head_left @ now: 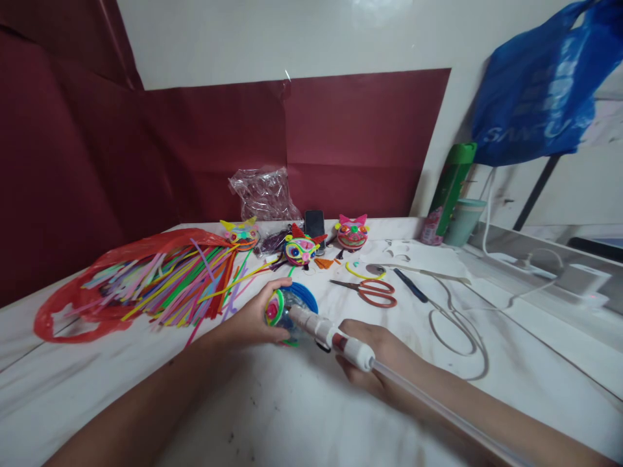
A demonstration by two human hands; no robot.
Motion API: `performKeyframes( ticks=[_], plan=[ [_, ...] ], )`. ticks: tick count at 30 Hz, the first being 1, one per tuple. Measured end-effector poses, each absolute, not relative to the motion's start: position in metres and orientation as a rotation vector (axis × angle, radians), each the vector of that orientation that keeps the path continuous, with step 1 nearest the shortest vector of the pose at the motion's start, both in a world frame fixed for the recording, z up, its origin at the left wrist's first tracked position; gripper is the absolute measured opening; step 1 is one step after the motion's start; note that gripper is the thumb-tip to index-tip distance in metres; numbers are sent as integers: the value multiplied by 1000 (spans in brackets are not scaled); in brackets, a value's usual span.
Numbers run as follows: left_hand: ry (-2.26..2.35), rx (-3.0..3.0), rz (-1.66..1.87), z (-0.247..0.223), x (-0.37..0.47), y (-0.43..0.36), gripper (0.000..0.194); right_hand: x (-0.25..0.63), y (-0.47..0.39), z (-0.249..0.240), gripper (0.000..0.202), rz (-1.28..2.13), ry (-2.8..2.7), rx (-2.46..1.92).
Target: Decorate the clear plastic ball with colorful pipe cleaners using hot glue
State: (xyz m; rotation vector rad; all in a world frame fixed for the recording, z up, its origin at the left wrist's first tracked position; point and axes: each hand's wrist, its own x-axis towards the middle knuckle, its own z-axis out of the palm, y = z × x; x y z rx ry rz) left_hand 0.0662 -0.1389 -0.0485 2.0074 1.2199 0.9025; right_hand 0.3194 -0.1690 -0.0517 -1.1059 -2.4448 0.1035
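Note:
My left hand [257, 316] is wrapped round the left side of a small round craft piece [304, 297] with blue, green and pink coiled trim. In my right hand [367, 350] is a white glue gun [318, 327], a clear glue stick [428, 395] trailing from its back end. The gun's nozzle points at the craft piece and overlaps it; whether they touch I cannot tell. Behind them lie three finished-looking animal heads: one with yellow ears [244, 237], one with red ears [299, 251] and one with pink ears [352, 235].
Colourful pipe cleaners [170, 282] spill from a red plastic bag [53, 318] at left. Orange-handled scissors [377, 292] and a dark-handled tool [411, 285] lie beyond my right hand. A phone [315, 224], green can [452, 188], cup [464, 220] and power strip [569, 288] are farther back.

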Motion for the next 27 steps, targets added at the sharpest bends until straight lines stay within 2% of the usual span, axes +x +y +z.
performKeyframes(
  ticks=[13, 24, 27],
  plan=[
    [1238, 2048, 894, -50, 63, -136, 87, 322, -167, -61, 9, -33, -2405, -897],
    [1247, 2083, 867, -49, 64, -136, 88, 322, -171, -52, 10, 90, -2439, -949],
    [1239, 2082, 846, -48, 64, -136, 87, 321, -172, -43, 10, 242, -2462, -1049]
  ],
)
